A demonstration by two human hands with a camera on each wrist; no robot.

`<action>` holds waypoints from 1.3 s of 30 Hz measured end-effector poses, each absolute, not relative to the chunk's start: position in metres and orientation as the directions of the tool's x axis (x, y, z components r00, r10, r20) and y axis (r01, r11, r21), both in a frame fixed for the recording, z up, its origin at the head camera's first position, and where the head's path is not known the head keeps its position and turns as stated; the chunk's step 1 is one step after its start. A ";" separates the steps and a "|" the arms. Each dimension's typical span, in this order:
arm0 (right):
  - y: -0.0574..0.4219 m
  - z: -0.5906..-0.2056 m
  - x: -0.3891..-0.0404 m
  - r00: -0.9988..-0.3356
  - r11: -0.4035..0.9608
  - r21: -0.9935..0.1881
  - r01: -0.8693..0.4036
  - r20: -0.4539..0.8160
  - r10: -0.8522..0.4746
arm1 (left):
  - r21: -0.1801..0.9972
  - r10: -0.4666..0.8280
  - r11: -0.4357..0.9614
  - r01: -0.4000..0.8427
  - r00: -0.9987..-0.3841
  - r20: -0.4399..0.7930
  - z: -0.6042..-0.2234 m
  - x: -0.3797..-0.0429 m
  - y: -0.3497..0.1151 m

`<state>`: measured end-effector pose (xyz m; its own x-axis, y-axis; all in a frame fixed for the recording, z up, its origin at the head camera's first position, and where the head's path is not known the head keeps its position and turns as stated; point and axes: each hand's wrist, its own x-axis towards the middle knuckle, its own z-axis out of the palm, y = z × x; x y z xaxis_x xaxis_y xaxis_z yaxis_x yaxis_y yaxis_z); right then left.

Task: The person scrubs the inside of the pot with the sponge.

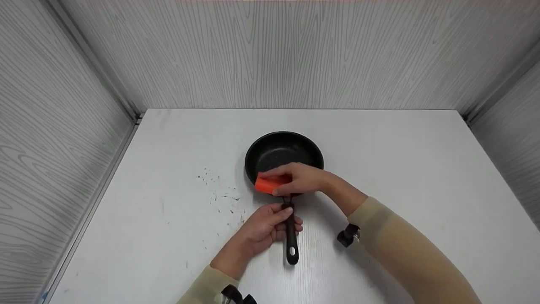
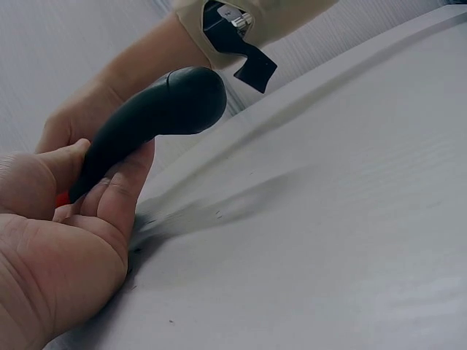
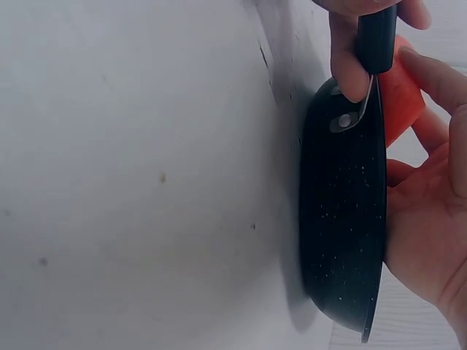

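A black frying pan (image 1: 278, 145) sits in the middle of the white table, its handle (image 1: 291, 240) pointing toward me. My left hand (image 1: 265, 226) grips that handle near the pan, thumb on top and fingers underneath. In the left wrist view the rounded handle end (image 2: 193, 100) sticks out past the fingers. My right hand (image 1: 306, 177) reaches in from the right and pinches an orange-red sponge-like block (image 1: 266, 185) at the pan's near rim. In the right wrist view the block (image 3: 400, 98) shows behind the rim, and the pan's speckled outer side (image 3: 343, 219) faces the camera.
Small dark specks and scraps (image 1: 225, 196) lie scattered on the white table (image 1: 392, 169) left of the pan. Grey wood-grain panels (image 1: 287, 55) stand at the back and both sides. Each sleeve carries a black wrist mount (image 1: 349, 235).
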<state>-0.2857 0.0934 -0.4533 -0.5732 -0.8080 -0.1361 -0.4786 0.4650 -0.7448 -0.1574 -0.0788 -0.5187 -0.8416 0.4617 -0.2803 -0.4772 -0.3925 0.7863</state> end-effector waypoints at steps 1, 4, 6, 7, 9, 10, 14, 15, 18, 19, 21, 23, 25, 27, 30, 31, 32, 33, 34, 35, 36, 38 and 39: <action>0.092 -0.454 -0.286 -0.570 0.459 -0.745 -0.485 -0.129 -0.812 | 0.784 0.462 -0.395 -0.479 -0.841 -0.281 -0.519 -0.157 -0.079; 0.089 -0.454 -0.287 -0.570 0.444 -0.751 -0.488 -0.111 -0.814 | 0.779 0.463 -0.401 -0.481 -0.841 -0.281 -0.518 -0.157 -0.079; 0.087 -0.455 -0.287 -0.576 0.439 -0.755 -0.487 -0.100 -0.811 | 0.778 0.464 -0.404 -0.482 -0.840 -0.279 -0.518 -0.157 -0.079; 0.086 -0.456 -0.287 -0.580 0.436 -0.756 -0.488 -0.092 -0.809 | 0.779 0.464 -0.403 -0.481 -0.841 -0.279 -0.518 -0.157 -0.079; 0.083 -0.457 -0.288 -0.589 0.430 -0.760 -0.487 -0.078 -0.804 | 0.780 0.461 -0.402 -0.479 -0.842 -0.279 -0.518 -0.157 -0.079; 0.082 -0.458 -0.288 -0.595 0.428 -0.762 -0.486 -0.071 -0.801 | 0.781 0.460 -0.401 -0.478 -0.843 -0.279 -0.518 -0.157 -0.078; 0.078 -0.464 -0.289 -0.616 0.418 -0.769 -0.485 -0.039 -0.787 | 0.781 0.459 -0.402 -0.479 -0.843 -0.281 -0.519 -0.157 -0.078; 0.077 -0.466 -0.290 -0.622 0.417 -0.768 -0.485 -0.032 -0.783 | 0.779 0.460 -0.403 -0.480 -0.843 -0.281 -0.519 -0.157 -0.078; 0.074 -0.469 -0.290 -0.636 0.419 -0.764 -0.491 -0.014 -0.771 | 0.776 0.460 -0.407 -0.482 -0.842 -0.281 -0.519 -0.157 -0.078; 0.073 -0.470 -0.290 -0.641 0.419 -0.763 -0.492 -0.008 -0.768 | 0.774 0.459 -0.410 -0.483 -0.842 -0.283 -0.520 -0.157 -0.078; 0.071 -0.471 -0.290 -0.650 0.421 -0.759 -0.496 0.004 -0.760 | 0.773 0.458 -0.409 -0.486 -0.841 -0.286 -0.519 -0.157 -0.078; 0.070 -0.471 -0.290 -0.659 0.423 -0.757 -0.498 0.013 -0.752 | 0.772 0.457 -0.406 -0.489 -0.840 -0.291 -0.518 -0.157 -0.078; 0.069 -0.472 -0.290 -0.662 0.425 -0.750 -0.506 0.023 -0.749 | 0.771 0.458 -0.406 -0.491 -0.839 -0.293 -0.518 -0.157 -0.078; 0.067 -0.471 -0.290 -0.666 0.428 -0.743 -0.515 0.031 -0.746 | 0.773 0.458 -0.405 -0.489 -0.840 -0.291 -0.518 -0.157 -0.078; 0.064 -0.472 -0.291 -0.667 0.431 -0.730 -0.530 0.045 -0.744 | 0.774 0.459 -0.407 -0.485 -0.841 -0.286 -0.518 -0.157 -0.078; 0.063 -0.472 -0.292 -0.669 0.435 -0.726 -0.532 0.046 -0.742 | 0.773 0.459 -0.410 -0.485 -0.842 -0.285 -0.518 -0.157 -0.078; 0.062 -0.472 -0.292 -0.671 0.438 -0.723 -0.534 0.047 -0.740 | 0.771 0.459 -0.413 -0.485 -0.842 -0.284 -0.518 -0.157 -0.078; 0.061 -0.472 -0.293 -0.674 0.443 -0.721 -0.533 0.046 -0.737 | 0.770 0.459 -0.415 -0.485 -0.842 -0.283 -0.519 -0.157 -0.078; 0.061 -0.473 -0.293 -0.678 0.451 -0.717 -0.532 0.043 -0.733 | 0.768 0.459 -0.417 -0.486 -0.842 -0.283 -0.519 -0.157 -0.078; 0.060 -0.473 -0.294 -0.682 0.457 -0.716 -0.528 0.038 -0.730 | 0.767 0.459 -0.419 -0.487 -0.842 -0.284 -0.519 -0.157 -0.078; 0.060 -0.473 -0.294 -0.688 0.463 -0.715 -0.524 0.034 -0.725 | 0.766 0.459 -0.420 -0.487 -0.842 -0.283 -0.519 -0.157 -0.078; 0.059 -0.473 -0.295 -0.696 0.472 -0.716 -0.514 0.026 -0.718 | 0.764 0.461 -0.422 -0.487 -0.842 -0.281 -0.519 -0.156 -0.078; 0.059 -0.473 -0.296 -0.699 0.477 -0.715 -0.510 0.021 -0.715 | 0.763 0.462 -0.424 -0.488 -0.841 -0.281 -0.519 -0.156 -0.078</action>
